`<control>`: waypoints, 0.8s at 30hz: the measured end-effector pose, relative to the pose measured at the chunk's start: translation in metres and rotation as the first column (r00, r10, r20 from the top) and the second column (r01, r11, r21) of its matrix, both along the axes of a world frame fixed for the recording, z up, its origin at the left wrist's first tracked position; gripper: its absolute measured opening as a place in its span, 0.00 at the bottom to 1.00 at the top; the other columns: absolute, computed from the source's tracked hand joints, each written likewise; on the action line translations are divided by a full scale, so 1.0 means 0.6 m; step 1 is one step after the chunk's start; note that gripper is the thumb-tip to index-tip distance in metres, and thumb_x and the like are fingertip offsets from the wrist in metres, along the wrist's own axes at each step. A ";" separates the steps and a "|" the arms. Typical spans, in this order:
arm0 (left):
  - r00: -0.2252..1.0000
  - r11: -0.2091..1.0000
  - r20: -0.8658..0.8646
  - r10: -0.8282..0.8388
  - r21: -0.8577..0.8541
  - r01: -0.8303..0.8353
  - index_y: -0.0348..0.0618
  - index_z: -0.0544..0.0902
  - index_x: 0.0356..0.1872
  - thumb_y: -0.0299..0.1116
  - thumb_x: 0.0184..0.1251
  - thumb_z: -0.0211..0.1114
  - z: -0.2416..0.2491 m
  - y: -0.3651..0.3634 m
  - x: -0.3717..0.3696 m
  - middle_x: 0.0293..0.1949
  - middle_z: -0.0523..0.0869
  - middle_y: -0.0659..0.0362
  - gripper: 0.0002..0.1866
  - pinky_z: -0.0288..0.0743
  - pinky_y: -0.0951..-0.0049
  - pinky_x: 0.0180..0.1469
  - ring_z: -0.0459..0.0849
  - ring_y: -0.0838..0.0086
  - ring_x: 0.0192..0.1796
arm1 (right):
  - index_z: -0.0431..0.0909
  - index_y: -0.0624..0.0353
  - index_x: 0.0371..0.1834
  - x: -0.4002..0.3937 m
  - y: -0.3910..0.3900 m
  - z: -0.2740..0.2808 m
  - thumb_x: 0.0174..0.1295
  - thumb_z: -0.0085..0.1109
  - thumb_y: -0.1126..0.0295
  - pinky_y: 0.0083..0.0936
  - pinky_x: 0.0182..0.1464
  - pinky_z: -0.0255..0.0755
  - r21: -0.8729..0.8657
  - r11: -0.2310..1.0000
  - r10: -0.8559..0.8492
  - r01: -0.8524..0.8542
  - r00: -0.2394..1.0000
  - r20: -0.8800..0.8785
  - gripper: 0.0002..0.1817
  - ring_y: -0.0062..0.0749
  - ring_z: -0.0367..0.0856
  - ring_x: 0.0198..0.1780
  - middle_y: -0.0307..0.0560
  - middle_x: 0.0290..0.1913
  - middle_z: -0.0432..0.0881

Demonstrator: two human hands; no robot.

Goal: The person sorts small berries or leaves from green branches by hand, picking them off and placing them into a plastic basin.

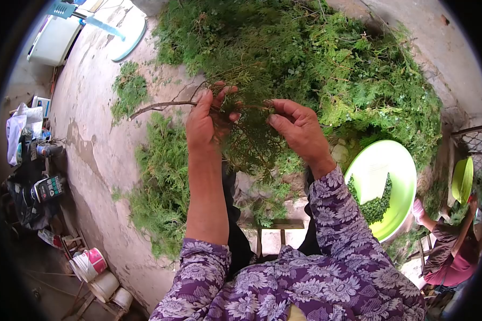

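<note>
Left hand (pixel 209 117): fingers curled closed round stem (pixel 168 104) of branch (pixel 251 131). Right hand (pixel 301 128): thumb and forefinger pinched at twig (pixel 261 108); exact contact unclear. Branch is held between hands, above floor (pixel 93 155). Judged light; stem likely stiff, sprays (pixel 265 147) soft, fine twigs prone to snapping. Best hold: bare stem. Appearance: brown, slightly bent stem; green, feathery sprays. Beyond: greenery pile (pixel 359 75); lime basin (pixel 404 171) holding small green pieces (pixel 376 208).
</note>
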State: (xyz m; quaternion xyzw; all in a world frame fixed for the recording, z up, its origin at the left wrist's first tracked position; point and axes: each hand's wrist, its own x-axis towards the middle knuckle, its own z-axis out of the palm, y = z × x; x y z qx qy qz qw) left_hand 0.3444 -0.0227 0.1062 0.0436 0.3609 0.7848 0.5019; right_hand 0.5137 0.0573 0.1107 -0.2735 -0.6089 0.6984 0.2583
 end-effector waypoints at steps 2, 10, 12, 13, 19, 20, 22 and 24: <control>1.000 1.000 -0.002 -0.003 0.001 0.003 0.38 0.70 0.46 0.36 0.68 0.44 -0.001 -0.003 -0.003 0.39 0.80 0.50 0.14 0.68 0.70 0.27 0.79 0.62 0.32 | 0.73 0.64 0.47 -0.002 -0.001 0.003 0.57 0.53 0.74 0.10 0.35 0.65 -0.011 1.000 0.021 -0.021 1.000 0.011 0.14 0.11 0.70 0.32 0.32 0.33 0.76; 0.992 0.996 -0.095 0.077 -0.046 -0.082 0.39 0.71 0.43 0.36 0.68 0.44 0.002 -0.016 -0.013 0.37 0.81 0.51 0.13 0.70 0.72 0.24 0.79 0.65 0.29 | 0.77 0.65 0.30 -0.018 -0.019 -0.011 0.49 0.54 0.73 0.13 0.24 0.63 0.407 0.910 -0.093 -0.080 0.916 0.390 0.07 0.13 0.68 0.21 0.35 0.19 0.74; 0.985 0.993 -0.157 0.067 -0.090 -0.082 0.39 0.71 0.43 0.36 0.68 0.44 0.005 -0.019 -0.012 0.36 0.81 0.51 0.13 0.70 0.73 0.23 0.79 0.67 0.29 | 0.78 0.65 0.26 -0.018 -0.021 -0.025 0.46 0.53 0.73 0.16 0.22 0.62 0.603 0.777 -0.183 -0.180 0.852 0.491 0.07 0.14 0.68 0.19 0.38 0.16 0.73; 0.980 0.981 -0.162 0.115 -0.138 -0.138 0.39 0.71 0.43 0.36 0.68 0.44 0.009 -0.020 -0.014 0.35 0.81 0.51 0.13 0.70 0.74 0.22 0.78 0.69 0.28 | 0.77 0.65 0.23 -0.013 -0.018 -0.031 0.45 0.53 0.73 0.17 0.22 0.63 0.674 0.707 -0.257 -0.216 0.809 0.528 0.06 0.16 0.69 0.19 0.40 0.15 0.72; 0.956 0.949 -0.218 0.198 -0.200 -0.242 0.36 0.72 0.44 0.34 0.68 0.44 0.010 -0.044 -0.044 0.37 0.81 0.54 0.14 0.70 0.70 0.28 0.76 0.73 0.29 | 0.77 0.62 0.30 0.004 0.011 -0.005 0.45 0.53 0.72 0.23 0.27 0.70 0.166 0.982 0.027 -0.085 0.944 0.327 0.09 0.29 0.75 0.23 0.45 0.23 0.77; 0.968 0.964 -0.180 0.176 -0.168 -0.207 0.36 0.72 0.44 0.34 0.68 0.44 0.010 -0.044 -0.041 0.36 0.81 0.55 0.14 0.69 0.70 0.28 0.76 0.73 0.29 | 0.76 0.62 0.33 -0.001 0.010 0.003 0.46 0.52 0.75 0.19 0.27 0.70 -0.176 0.984 0.048 -0.035 0.996 0.072 0.10 0.23 0.75 0.25 0.41 0.26 0.77; 0.969 0.961 -0.177 0.174 -0.186 -0.206 0.37 0.72 0.44 0.35 0.68 0.44 0.010 -0.044 -0.039 0.36 0.81 0.55 0.14 0.69 0.71 0.28 0.76 0.73 0.29 | 0.74 0.63 0.38 -0.010 0.007 0.006 0.49 0.51 0.79 0.13 0.27 0.68 -0.288 0.957 0.051 -0.041 0.998 0.026 0.12 0.15 0.73 0.29 0.38 0.31 0.75; 0.969 0.958 -0.175 0.173 -0.198 -0.207 0.37 0.73 0.44 0.35 0.68 0.44 0.012 -0.041 -0.038 0.36 0.81 0.55 0.14 0.69 0.71 0.28 0.75 0.74 0.29 | 0.74 0.63 0.40 -0.019 0.001 0.001 0.50 0.54 0.77 0.13 0.28 0.67 -0.212 0.977 0.051 -0.036 0.996 0.067 0.12 0.14 0.71 0.28 0.36 0.30 0.75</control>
